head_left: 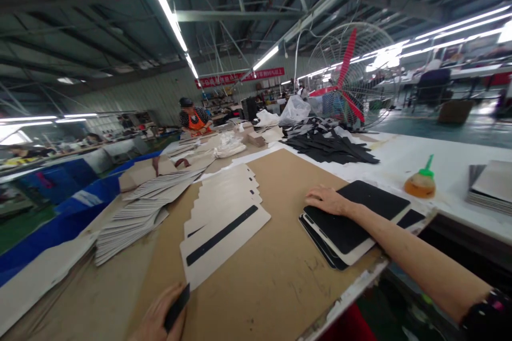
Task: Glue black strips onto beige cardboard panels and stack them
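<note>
At the bottom edge, my left hand is closed around a short, flat black piece; whether it is a strip or a tool I cannot tell. Just beyond it lies a beige panel with a long black strip across it, the nearest of several overlapping beige panels. My right hand rests with fingers stretched out on the left edge of a black panel. That panel tops a slightly uneven stack of black and white-edged pieces near the table's front edge.
Fanned stacks of beige sheets line the left side. Black strips are heaped farther back. A glue bottle with a green nozzle and a sheet stack stand right. A large fan and a person in an orange apron are beyond.
</note>
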`<state>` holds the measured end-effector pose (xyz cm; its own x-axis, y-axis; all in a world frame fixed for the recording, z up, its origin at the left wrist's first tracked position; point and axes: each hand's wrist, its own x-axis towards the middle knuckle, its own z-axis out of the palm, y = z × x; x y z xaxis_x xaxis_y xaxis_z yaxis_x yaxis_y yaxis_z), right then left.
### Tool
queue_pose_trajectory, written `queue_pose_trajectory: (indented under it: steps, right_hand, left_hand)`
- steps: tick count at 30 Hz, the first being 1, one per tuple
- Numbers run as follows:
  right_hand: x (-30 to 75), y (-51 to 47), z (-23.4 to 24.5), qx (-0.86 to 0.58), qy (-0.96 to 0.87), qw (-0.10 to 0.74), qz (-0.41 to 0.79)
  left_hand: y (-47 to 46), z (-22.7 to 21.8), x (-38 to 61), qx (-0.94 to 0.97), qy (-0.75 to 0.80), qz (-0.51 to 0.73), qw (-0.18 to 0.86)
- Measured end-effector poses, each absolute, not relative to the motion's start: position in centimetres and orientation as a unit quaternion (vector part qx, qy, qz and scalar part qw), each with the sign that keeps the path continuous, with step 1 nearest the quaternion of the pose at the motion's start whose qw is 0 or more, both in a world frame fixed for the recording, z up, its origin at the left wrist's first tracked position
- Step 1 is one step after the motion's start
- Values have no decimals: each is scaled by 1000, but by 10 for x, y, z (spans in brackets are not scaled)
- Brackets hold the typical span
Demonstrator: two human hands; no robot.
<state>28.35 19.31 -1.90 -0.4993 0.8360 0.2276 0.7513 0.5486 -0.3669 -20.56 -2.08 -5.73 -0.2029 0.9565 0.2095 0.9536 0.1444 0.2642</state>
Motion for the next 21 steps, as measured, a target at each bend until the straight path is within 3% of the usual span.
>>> queue_pose_trajectory:
  steps: [7,12,21]
  right_hand:
    - [187,177,-9,-356,-900,187,170]
    - [120,181,-22,-411,-887,126,167]
    - [171,83,-53,-341,-918,117,164]
  left_hand:
    - [-21,-27,-161,551,823,138,10]
    - [-11,-20,-148,571,811,129,16]
    - [-96,-11,-154,623,759,141,128]
